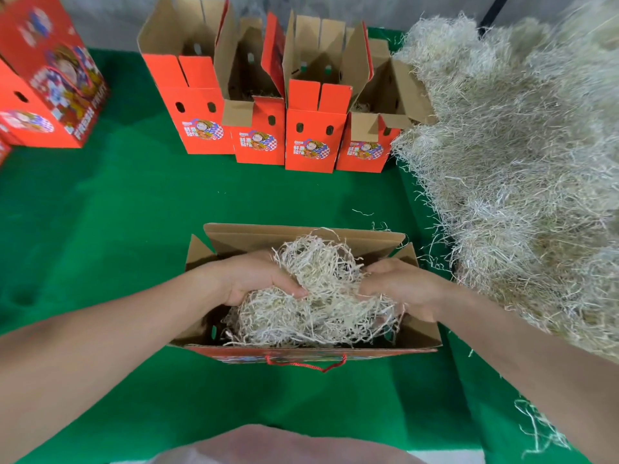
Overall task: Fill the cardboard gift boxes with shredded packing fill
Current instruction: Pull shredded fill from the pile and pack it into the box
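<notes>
Both hands are down in the open red-printed cardboard gift box (268,236) at the near edge of the green-covered bench (100,229). The left hand (254,276) and right hand (403,289) each have their fingers curled round one wad of pale shredded packing fill (321,296), which sits in the box's mouth and rises above its rim. A large heap of the same shredded fill (519,162) lies to the right. Four open red boxes (315,139) stand in a row behind.

Fill pile (519,162) cut off right; left box (50,78) blurred, cropped
</notes>
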### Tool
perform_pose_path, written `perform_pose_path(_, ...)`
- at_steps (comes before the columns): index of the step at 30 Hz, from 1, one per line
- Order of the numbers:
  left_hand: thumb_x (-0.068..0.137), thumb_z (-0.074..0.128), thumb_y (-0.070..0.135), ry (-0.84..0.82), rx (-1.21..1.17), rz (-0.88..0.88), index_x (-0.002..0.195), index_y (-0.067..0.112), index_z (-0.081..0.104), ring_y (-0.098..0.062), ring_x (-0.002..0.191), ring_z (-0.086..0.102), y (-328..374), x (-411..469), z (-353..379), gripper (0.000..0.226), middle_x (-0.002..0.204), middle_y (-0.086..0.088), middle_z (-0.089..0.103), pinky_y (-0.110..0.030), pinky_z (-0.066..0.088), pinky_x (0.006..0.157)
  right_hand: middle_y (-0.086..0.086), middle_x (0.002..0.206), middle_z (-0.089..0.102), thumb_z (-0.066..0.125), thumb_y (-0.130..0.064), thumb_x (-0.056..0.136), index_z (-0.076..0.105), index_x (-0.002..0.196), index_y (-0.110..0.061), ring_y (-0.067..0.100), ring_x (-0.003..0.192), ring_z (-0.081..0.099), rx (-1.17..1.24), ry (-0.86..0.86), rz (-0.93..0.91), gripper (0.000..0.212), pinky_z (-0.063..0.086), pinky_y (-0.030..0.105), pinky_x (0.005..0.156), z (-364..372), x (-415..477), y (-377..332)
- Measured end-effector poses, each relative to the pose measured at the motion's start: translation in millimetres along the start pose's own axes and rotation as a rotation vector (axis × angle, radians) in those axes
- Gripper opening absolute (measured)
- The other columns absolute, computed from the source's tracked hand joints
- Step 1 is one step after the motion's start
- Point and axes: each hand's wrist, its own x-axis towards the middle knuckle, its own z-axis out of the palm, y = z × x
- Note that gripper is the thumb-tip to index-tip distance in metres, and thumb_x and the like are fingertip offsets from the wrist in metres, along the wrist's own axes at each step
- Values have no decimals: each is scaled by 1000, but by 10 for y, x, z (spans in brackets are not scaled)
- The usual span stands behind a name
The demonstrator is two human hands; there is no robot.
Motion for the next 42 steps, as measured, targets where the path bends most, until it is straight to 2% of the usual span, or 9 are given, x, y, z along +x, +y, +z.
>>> perform_pose_path(5, 41, 86, 48, -143, 72, 9, 146, 24, 20, -23, 142, 15, 45, 22, 136, 127, 154, -4, 20, -50, 6, 114, -2, 150, 27, 73, -33, 70, 37, 138, -18, 21, 139, 20, 123, -12, -7, 78, 14, 49, 111, 172, 59, -42)
perform_pose_path(9, 64, 76, 41, -59, 3, 16, 113, 28, 54, -22, 141, 15, 96, -19, 121, 56, 152, -1, 25, -51, 5, 112, -12, 115, 53, 60, -13, 82, 59, 85, -16, 13, 118, 33, 72, 27, 21, 4, 13, 49, 111, 135, 75, -20)
perform_pose_path(13, 70, 74, 26, 64, -39, -1, 98, 29, 57, -21, 138, 20, 37, -15, -24, 33, 149, -1, 29, -46, 11, 111, 1, 132, 47, 56, -4, 78, 59, 79, -15, 21, 137, 22, 22, 81, 42, 11, 8, 49, 112, -39, -20, 43)
perform_pose_path(20, 66, 77, 35, 38, -2, -14, 139, 18, 40, -23, 140, 17, 75, 29, 67, 84, 152, -2, 25, -48, 9, 111, -1, 146, 35, 66, -29, 79, 55, 113, -16, 19, 136, 22, 21, -16, 14, 38, 11, 48, 112, 45, 27, 32)
perform_pose_path(25, 67, 80, 30, 121, 64, 2, 145, 13, 22, -26, 138, 21, 24, 37, -97, 99, 152, -9, 22, -43, 16, 111, 11, 140, 39, 59, -11, 83, 49, 95, -16, 27, 134, 28, -62, 101, 35, 16, 13, 47, 112, -56, -7, 69)
perform_pose_path(28, 57, 83, 40, 37, 122, -5, 148, 16, 10, -25, 141, 14, 56, 42, -22, 120, 155, -6, 12, -48, 13, 111, 7, 134, 45, 70, -15, 74, 30, 137, -13, 24, 123, 39, -28, -26, 3, 75, 29, 45, 104, -8, 26, 5)
perform_pose_path(31, 44, 80, 52, -43, 159, -19, 149, 19, 3, -27, 142, 10, 116, 32, 93, 134, 156, -4, 6, -51, 11, 111, 8, 146, 32, 82, -35, 60, 13, 146, -11, 24, 134, 29, -57, -64, 13, 113, 21, 42, 110, 164, 142, -68)
perform_pose_path(38, 72, 77, 12, -4, 219, 4, 134, 16, 42, -20, 133, 29, -85, -111, -304, 72, 147, -6, 30, -26, 23, 100, 8, 153, 21, 78, -12, 71, 17, 146, -11, 25, 139, 20, -10, 90, 83, 97, 13, 44, 112, -12, 208, 60)
perform_pose_path(42, 78, 72, 12, 125, 206, 30, 133, 12, 44, -23, 130, 35, -121, -116, -323, 61, 144, -9, 38, -32, 23, 106, 10, 154, 16, 69, -7, 79, 12, 147, -9, 28, 140, 15, -93, 96, 108, 89, 13, 45, 112, -58, 196, 88)
